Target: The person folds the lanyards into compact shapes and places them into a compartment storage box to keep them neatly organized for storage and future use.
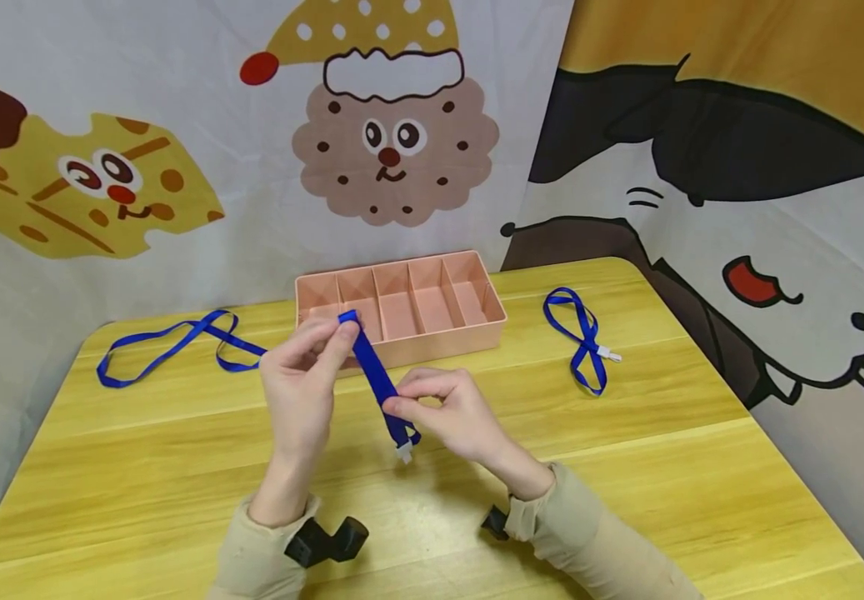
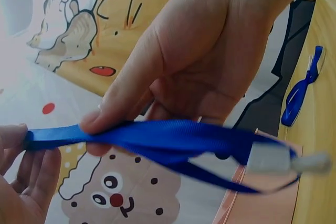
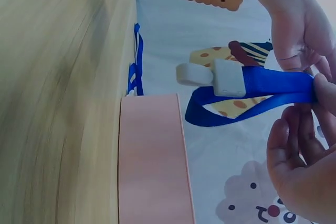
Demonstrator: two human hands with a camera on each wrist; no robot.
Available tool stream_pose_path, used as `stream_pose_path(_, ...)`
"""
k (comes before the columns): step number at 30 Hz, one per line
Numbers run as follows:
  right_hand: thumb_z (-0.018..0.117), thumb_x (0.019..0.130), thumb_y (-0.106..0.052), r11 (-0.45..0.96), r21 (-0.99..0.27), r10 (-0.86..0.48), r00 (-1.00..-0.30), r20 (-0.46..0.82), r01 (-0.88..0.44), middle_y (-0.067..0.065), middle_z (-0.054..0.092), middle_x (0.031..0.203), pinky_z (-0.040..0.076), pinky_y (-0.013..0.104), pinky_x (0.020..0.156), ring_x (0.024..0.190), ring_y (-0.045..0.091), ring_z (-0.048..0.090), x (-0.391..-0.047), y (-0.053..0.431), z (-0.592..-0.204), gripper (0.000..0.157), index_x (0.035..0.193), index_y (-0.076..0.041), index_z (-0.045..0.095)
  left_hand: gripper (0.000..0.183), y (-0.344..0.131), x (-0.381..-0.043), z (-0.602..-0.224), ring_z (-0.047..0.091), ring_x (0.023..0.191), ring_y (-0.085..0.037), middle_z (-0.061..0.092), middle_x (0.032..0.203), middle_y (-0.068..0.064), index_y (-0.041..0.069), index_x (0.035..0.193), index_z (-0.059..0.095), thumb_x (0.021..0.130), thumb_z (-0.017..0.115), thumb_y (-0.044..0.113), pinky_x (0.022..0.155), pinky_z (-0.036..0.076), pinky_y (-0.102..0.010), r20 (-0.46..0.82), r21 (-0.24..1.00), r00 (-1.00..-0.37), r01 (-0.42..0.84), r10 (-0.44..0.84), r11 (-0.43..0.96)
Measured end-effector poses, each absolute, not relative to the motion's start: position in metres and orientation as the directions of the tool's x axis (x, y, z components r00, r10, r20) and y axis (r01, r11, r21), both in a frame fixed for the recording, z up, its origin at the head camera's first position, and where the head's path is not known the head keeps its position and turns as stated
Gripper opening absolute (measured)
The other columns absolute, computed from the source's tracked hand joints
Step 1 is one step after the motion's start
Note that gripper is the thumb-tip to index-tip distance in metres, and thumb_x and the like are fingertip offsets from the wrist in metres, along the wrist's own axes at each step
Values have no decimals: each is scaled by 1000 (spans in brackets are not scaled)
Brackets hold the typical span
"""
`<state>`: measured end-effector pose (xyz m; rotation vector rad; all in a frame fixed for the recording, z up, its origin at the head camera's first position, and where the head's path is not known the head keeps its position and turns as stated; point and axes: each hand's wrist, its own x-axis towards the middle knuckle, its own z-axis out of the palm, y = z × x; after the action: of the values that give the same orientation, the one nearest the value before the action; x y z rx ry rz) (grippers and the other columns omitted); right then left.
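Note:
Both hands hold a folded blue lanyard [image 1: 375, 371] in the air, in front of a pink divided box [image 1: 432, 343]. At its upper folded end, the left hand [image 1: 298, 400] pinches the strap between thumb and fingers. Lower down, the right hand [image 1: 452, 410] pinches the layered strap with thumb and forefinger. A white clip [image 1: 405, 452] hangs at the bottom end, and a small loop of strap sticks out beside it. In the right wrist view the white clip [image 3: 229, 78] and the loose loop show clearly.
A second blue lanyard [image 1: 150, 333] lies loosely looped on the left of the wooden table [image 1: 139, 467]. Another blue lanyard [image 1: 587, 343] with a white clip lies crossed over itself on the right. Behind the table hangs a cartoon-printed cloth [image 1: 244, 242].

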<state>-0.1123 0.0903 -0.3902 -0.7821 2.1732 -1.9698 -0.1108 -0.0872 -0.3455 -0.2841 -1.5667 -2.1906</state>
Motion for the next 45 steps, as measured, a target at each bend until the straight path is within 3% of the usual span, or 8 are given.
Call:
stream_pose_path(9,73,94,2,55,-953,-383,-887,257,-299,24,75,90,58,25,78,86,4,66,-110,94,-384,9,93,7,80,21,-98,-119,-348,74,71,-4,78,87,8,15,94,84,97,71,-1,56,62,-23,290,918,-917,347,-272,-191)
stream_pose_path(17,75,94,0,81,-931,-388,-871,300,-356,20,75,89,56,24,82,87,3,66,-107,94,-381,8,89,3,80,11,-100,-123,-350,72,71,-5,78,84,8,4,97,83,98,72,4,54,60,-23,225,947,-924,281,-308,-154)
stream_pose_path(24,74,94,1,90,-917,-343,-876,338,-389,20,75,89,54,25,84,88,4,65,-106,99,-373,8,92,5,81,18,-101,-128,-356,70,67,-4,76,81,13,22,89,82,100,71,11,50,57,-20,103,985,-953,138,-286,-105)
stream_pose_path(29,74,95,-1,111,-920,-326,-888,323,-376,18,74,86,54,24,82,84,4,64,-107,100,-372,8,92,3,81,16,-103,-130,-357,70,64,-4,76,77,13,18,88,82,100,72,14,48,56,-21,77,987,-948,116,-310,-109)
stream_pose_path(36,73,95,2,92,-925,-292,-898,329,-369,23,75,94,57,25,80,87,5,66,-105,107,-365,9,94,7,80,24,-103,-132,-361,72,68,-6,72,71,12,6,93,71,104,68,28,49,54,-23,-31,995,-992,-42,-125,87)
stream_pose_path(41,72,95,3,97,-926,-275,-904,328,-366,24,74,92,56,22,76,84,4,65,-107,114,-361,10,95,8,80,27,-99,-130,-363,72,73,-1,80,102,-12,0,110,70,105,67,26,51,56,-24,61,969,-994,36,-96,243)
stream_pose_path(44,72,95,2,112,-927,-275,-907,318,-359,23,74,92,55,21,75,83,4,66,-110,116,-360,10,95,8,80,25,-96,-126,-362,72,89,2,77,121,-16,2,122,71,103,69,17,60,60,-21,236,938,-968,205,-83,279)
stream_pose_path(45,72,96,1,117,-928,-276,-909,311,-353,22,74,92,55,21,75,83,4,66,-110,117,-360,11,95,8,80,26,-95,-125,-362,73,96,-1,77,124,-16,1,124,72,102,70,13,65,62,-20,316,914,-947,288,-58,286)
